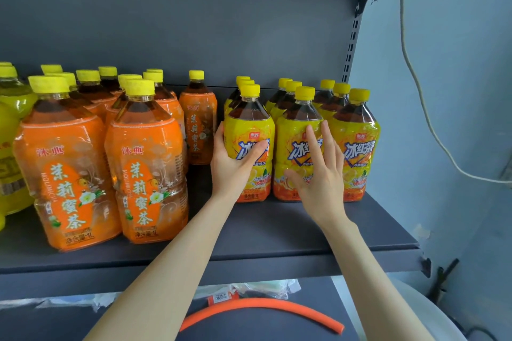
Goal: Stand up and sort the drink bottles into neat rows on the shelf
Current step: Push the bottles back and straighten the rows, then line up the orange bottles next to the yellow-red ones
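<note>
Left grip (232, 166) clasping glossy yellow bottle (249, 124); right grip (318, 174) wide, touching next bottle (293, 130).
Matte shelf (277, 230) lying bare nearside.

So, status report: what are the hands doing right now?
Left hand grips front-left yellow bottle. Right hand open against middle yellow bottle. Lone orange bottle stands just left.
</note>
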A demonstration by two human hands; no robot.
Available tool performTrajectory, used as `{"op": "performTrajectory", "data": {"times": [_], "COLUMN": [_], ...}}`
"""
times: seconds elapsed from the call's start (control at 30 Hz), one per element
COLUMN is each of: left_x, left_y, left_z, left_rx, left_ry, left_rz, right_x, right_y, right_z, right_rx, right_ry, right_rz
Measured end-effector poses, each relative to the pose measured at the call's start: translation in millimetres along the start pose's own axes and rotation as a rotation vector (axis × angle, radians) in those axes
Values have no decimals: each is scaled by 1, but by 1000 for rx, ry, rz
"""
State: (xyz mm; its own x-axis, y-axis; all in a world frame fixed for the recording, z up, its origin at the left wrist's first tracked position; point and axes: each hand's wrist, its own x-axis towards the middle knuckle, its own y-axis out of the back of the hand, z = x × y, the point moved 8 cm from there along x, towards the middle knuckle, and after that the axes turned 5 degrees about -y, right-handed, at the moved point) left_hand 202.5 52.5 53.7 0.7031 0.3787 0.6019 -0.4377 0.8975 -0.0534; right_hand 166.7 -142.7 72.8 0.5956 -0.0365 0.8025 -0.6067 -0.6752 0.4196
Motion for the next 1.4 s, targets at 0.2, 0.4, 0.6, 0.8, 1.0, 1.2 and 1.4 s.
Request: {"op": "performTrajectory", "data": {"times": [0.2, 0.4, 0.6, 0.8, 1.0, 1.2, 1.4], "left_x": [1, 4, 5, 4, 1, -5, -39], "left_y": [1, 2, 3, 2, 2, 6, 27], "left_z": [-3, -3, -3, -1, 5, 13, 39], "left_rx": [23, 55, 86, 74, 75, 135, 226], "left_ry": [-19, -20, -13, -14, 6, 79, 19], "left_rz": [10, 9, 11, 25, 9, -28, -86], "right_x": [0, 0, 1, 2, 2, 1, -16], "right_y": [0, -1, -1, -2, -1, 3, 16], "right_z": [-2, 0, -2, -1, -1, -5, -37], "right_rx": [-8, -5, 5, 9, 8, -30, 85], "right_ry": [-8, -5, 3, -6, -18, -50, 6], "right_rz": [17, 14, 21, 13, 7, -82, -54]}}
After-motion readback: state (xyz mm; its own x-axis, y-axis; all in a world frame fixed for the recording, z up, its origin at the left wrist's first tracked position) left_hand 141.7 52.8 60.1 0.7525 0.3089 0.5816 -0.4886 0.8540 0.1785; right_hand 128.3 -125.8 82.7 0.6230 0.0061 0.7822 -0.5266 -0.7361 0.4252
